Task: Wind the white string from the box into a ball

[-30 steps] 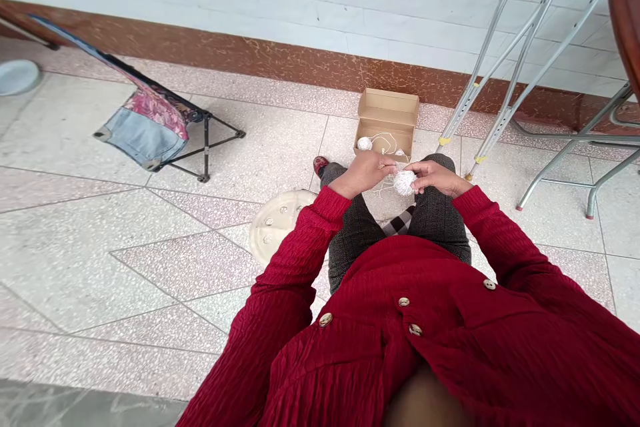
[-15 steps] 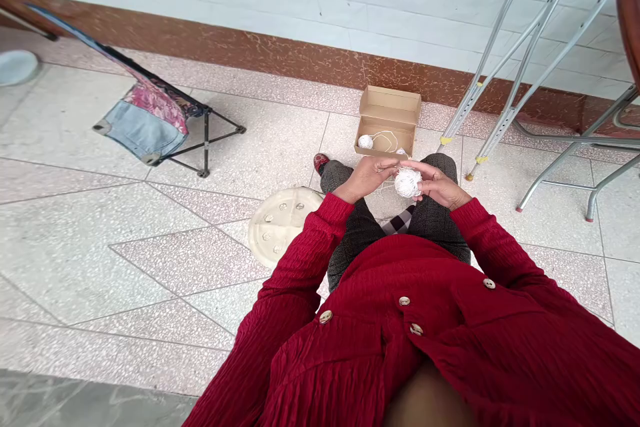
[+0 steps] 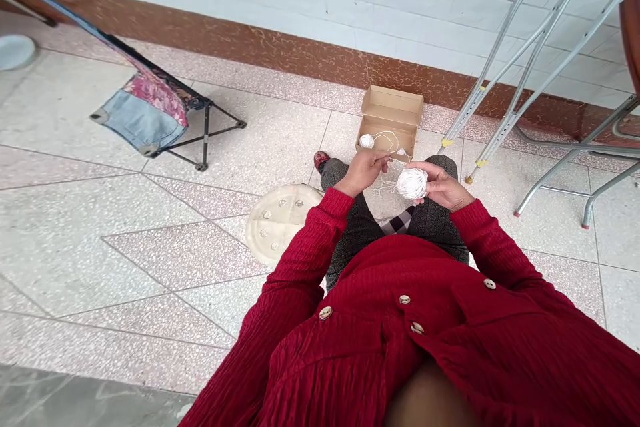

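My right hand (image 3: 443,187) has its fingers around a ball of white yarn (image 3: 413,183), held above my lap. To its left, my left hand (image 3: 366,170) is closed in a pinch on a strand of the yarn, apart from the ball. Loose white strands (image 3: 384,181) hang between and below my hands. Beyond them, on the floor, stands an open cardboard box (image 3: 393,111) with its lid raised. Inside the box lie a second white yarn ball (image 3: 367,141) and some looped strand; a further bit of white yarn shows at its right front corner.
A pale round plastic stool (image 3: 260,223) is by my left leg. Further left stands a folding chair (image 3: 145,120) with a cloth seat. Metal crutches (image 3: 505,117) lean at the right, beside a metal-legged chair (image 3: 565,163). A tiled wall (image 3: 310,7) closes off the far side.
My left hand has drawn back from the ball to the left, and more of the strand shows between the hands. The ball has turned and sits slightly further right in my right hand.
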A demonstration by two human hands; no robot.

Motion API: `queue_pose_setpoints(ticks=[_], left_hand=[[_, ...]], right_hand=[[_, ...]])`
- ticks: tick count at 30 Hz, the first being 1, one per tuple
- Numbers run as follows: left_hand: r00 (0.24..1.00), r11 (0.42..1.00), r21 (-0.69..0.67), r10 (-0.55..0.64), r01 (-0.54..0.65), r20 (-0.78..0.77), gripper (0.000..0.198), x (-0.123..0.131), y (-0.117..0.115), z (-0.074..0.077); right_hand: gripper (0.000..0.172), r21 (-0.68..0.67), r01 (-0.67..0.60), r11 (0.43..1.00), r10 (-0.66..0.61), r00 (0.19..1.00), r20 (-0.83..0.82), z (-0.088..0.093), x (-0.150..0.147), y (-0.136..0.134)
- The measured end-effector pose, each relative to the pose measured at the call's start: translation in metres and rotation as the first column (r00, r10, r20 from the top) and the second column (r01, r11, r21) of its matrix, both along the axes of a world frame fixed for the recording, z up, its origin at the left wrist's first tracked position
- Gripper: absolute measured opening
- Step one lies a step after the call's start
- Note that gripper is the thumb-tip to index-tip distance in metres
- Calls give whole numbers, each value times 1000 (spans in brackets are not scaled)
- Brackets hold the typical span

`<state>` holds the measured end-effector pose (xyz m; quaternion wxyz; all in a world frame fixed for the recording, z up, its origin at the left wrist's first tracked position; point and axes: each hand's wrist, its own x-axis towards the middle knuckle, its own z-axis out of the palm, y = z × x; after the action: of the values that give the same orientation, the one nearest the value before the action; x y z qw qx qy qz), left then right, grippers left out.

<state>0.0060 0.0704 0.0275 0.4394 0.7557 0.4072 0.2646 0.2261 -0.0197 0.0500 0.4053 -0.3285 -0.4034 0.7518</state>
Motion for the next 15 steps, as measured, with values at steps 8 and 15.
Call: queue_pose_setpoints(ticks=[8, 15], left_hand=[[954, 939, -225, -212, 259, 210, 31, -13, 0, 17], [992, 993, -61, -96, 101, 78, 35, -26, 6, 22]], right_hand=[[57, 35, 169, 985, -171, 984, 53, 14, 22, 7], [58, -32, 46, 998, -45, 998, 38, 5, 15, 5]])
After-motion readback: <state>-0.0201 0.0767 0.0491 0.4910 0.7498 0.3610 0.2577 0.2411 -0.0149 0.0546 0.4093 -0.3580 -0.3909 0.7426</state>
